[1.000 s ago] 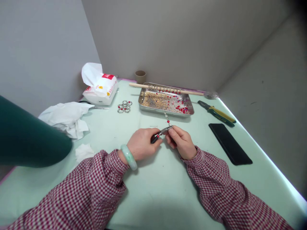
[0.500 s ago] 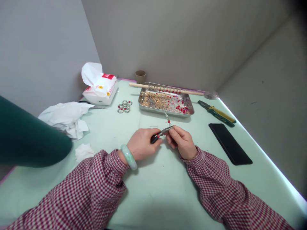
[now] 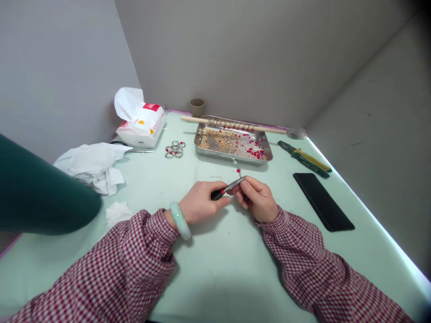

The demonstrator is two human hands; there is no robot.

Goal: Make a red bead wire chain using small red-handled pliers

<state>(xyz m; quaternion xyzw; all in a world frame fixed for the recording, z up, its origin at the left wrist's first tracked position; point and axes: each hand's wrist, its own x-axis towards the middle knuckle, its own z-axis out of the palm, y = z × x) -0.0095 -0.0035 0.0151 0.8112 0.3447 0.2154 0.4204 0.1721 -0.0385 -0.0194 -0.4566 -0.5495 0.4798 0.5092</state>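
My left hand (image 3: 202,202), with a jade-green bangle (image 3: 180,220) at the wrist, is closed round a pair of small pliers (image 3: 218,194) with dark, red-marked handles. The pliers' metal jaws point up and right to the fingertips of my right hand (image 3: 258,197). Thumb and finger of that hand pinch the end of a beaded strand (image 3: 239,171) with a red bead and clear beads, which runs up toward the metal tray (image 3: 232,158). The exact spot where the jaws meet the strand is hidden by my fingers. Gold, clear and red beads fill the tray.
A wooden stick (image 3: 198,120) hung with beaded rings lies across the tray. Beaded rings (image 3: 175,150) lie to its left, near a tissue pack (image 3: 143,125). Green-yellow pliers (image 3: 308,161) and a black slab (image 3: 323,202) lie right. A dark green cylinder (image 3: 43,188) stands left.
The pliers and both hands have shifted only slightly, the jaws a little to the right. The strand's red bead has moved slightly right with them.
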